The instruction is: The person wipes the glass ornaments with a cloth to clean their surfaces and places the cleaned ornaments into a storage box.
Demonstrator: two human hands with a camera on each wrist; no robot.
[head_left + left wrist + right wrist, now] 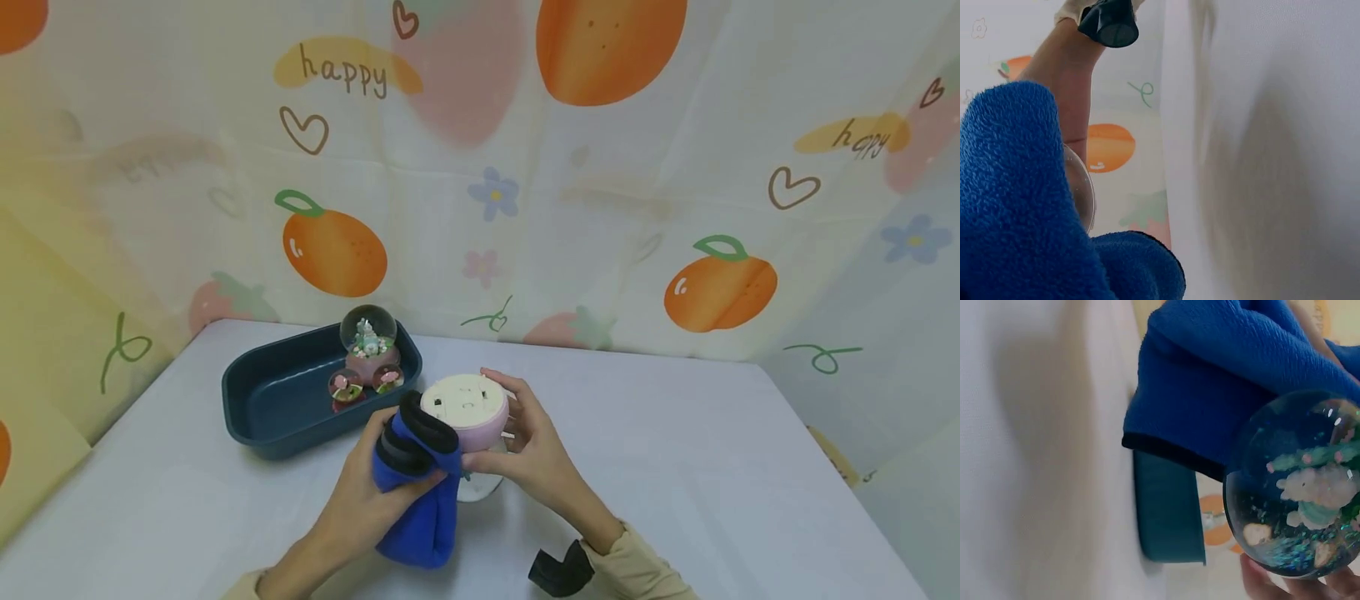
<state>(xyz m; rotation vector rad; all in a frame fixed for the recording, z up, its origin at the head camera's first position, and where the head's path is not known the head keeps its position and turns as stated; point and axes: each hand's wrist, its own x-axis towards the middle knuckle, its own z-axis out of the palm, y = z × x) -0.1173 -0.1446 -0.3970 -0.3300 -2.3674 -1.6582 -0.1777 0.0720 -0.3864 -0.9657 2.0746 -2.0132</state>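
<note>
In the head view my right hand (538,452) grips a snow globe (467,403) by its pinkish-purple base, with the white underside facing up and the glass dome below. The right wrist view shows the clear dome (1300,503) with a pale animal figure and glitter inside. My left hand (358,503) holds a bunched blue cloth (420,521) with dark edging against the left side of the base. In the left wrist view the fluffy cloth (1022,194) covers most of the globe and hides the left fingers.
A dark teal tray (273,400) stands at the back left of the white table (675,467). Inside it, at its right end, are a larger snow globe (369,337) and two small globes. A black strap piece (561,570) is by the right wrist.
</note>
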